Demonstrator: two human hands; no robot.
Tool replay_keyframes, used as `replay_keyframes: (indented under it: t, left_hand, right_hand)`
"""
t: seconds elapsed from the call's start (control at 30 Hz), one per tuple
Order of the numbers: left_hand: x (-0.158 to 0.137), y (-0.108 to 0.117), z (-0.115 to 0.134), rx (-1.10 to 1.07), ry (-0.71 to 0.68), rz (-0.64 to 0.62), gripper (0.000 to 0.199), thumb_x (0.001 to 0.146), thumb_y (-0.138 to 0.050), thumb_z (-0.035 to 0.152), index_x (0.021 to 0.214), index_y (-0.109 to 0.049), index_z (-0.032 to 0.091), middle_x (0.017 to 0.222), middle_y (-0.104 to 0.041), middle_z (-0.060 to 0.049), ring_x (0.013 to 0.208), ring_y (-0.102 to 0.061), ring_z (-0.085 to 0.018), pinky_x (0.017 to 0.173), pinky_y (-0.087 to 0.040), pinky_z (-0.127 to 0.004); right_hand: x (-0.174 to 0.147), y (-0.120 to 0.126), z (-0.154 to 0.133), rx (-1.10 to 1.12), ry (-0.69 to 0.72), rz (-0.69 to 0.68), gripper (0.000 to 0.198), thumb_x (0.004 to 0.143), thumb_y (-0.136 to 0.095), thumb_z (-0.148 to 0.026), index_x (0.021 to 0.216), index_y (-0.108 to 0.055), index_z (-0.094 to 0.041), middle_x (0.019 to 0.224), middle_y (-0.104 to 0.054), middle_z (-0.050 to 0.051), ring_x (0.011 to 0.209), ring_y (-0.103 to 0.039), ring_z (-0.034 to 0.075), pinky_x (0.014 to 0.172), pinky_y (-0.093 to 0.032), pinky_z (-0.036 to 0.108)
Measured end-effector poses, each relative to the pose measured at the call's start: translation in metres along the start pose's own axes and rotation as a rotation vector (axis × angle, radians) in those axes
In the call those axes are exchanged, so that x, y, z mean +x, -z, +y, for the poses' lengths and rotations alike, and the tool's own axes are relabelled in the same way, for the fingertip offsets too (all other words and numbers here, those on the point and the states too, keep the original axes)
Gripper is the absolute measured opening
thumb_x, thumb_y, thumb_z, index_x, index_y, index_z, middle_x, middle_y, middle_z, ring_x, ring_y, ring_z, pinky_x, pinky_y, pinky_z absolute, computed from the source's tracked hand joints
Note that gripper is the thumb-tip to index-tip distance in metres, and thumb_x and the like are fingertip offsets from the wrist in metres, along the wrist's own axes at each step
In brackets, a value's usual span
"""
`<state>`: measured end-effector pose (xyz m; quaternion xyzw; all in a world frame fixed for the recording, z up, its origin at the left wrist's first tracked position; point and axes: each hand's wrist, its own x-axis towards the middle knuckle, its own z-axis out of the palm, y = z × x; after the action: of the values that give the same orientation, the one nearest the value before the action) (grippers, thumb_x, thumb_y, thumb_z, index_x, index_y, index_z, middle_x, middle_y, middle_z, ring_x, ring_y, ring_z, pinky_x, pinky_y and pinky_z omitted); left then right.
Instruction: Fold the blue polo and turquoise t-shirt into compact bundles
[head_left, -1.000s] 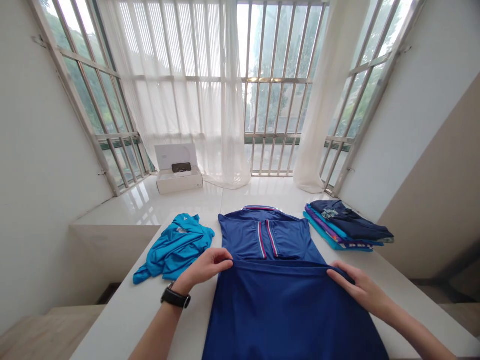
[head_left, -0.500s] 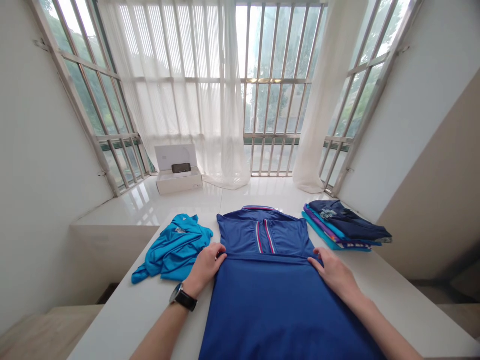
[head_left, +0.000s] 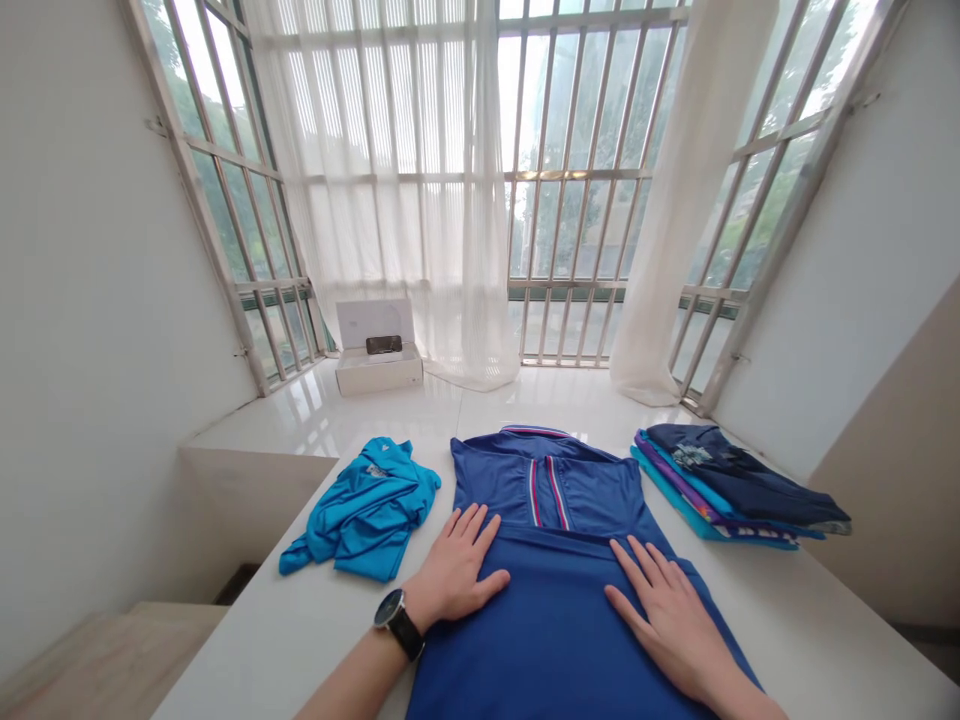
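A dark blue shirt (head_left: 547, 630) lies spread on the white surface, with red-and-white striped trim on its collar and on two bands near the top. A fold runs across it below those bands. My left hand (head_left: 459, 570) rests flat on the shirt's left side at the fold, fingers spread; a black-strapped watch is on that wrist. On the right side, my right hand (head_left: 664, 610) also lies flat with its fingers stretched out. The shirt's near end runs out of view.
A crumpled bright blue shirt (head_left: 367, 515) lies to the left. On the right is a stack of folded clothes (head_left: 739, 480), navy on top. An open white box (head_left: 379, 374) with a phone (head_left: 384, 344) stands by the barred, curtained window. The white tabletop (head_left: 247, 650) has edges at both sides.
Both hands have let go of the shirt's side edges at the fold. They have moved inward and nearer, and now lie flat on the cloth. The view has shifted slightly.
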<state>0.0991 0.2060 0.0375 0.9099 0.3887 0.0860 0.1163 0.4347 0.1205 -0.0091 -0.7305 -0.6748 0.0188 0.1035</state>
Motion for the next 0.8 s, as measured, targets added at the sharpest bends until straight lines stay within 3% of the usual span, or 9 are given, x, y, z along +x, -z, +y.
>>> replay_keyframes:
  t: [0.3, 0.53, 0.67, 0.8]
  left_hand:
    - [0.005, 0.001, -0.004, 0.01, 0.021, 0.001, 0.074, 0.096, -0.025, 0.068, 0.155, -0.025, 0.024, 0.161, -0.022, -0.01, 0.149, -0.017, -0.029, 0.121, -0.015, -0.05]
    - [0.007, -0.005, -0.007, 0.044, 0.009, 0.038, 0.07, 0.098, -0.021, 0.065, 0.154, -0.028, 0.023, 0.16, -0.026, -0.011, 0.148, -0.021, -0.029, 0.12, -0.017, -0.051]
    - [0.008, -0.009, -0.009, 0.06, 0.017, 0.045, 0.068, 0.098, -0.022, 0.065, 0.154, -0.029, 0.025, 0.16, -0.027, -0.011, 0.148, -0.021, -0.029, 0.12, -0.017, -0.051]
    - [0.008, -0.009, -0.01, 0.078, 0.004, 0.072, 0.063, 0.1, -0.026, 0.061, 0.153, -0.03, 0.028, 0.159, -0.029, -0.011, 0.147, -0.024, -0.03, 0.118, -0.021, -0.053]
  right_hand:
    - [0.006, 0.003, -0.003, 0.021, -0.003, -0.01, 0.076, 0.088, -0.035, -0.074, 0.15, -0.038, -0.03, 0.158, -0.035, 0.004, 0.147, -0.025, 0.031, 0.12, -0.022, 0.056]
    - [-0.003, 0.011, 0.007, 0.186, 0.057, 0.116, 0.063, 0.094, -0.033, -0.063, 0.133, -0.058, -0.02, 0.152, -0.045, 0.01, 0.143, -0.035, 0.028, 0.119, -0.03, 0.047]
    - [-0.019, 0.015, 0.014, 0.14, 0.068, -0.022, 0.07, 0.092, -0.036, -0.067, 0.146, -0.044, -0.024, 0.157, -0.036, 0.007, 0.146, -0.028, 0.029, 0.121, -0.026, 0.05]
    - [-0.028, 0.018, 0.01, 0.071, 0.036, -0.047, 0.073, 0.092, -0.032, -0.069, 0.151, -0.035, -0.026, 0.161, -0.027, 0.006, 0.148, -0.022, 0.028, 0.121, -0.023, 0.049]
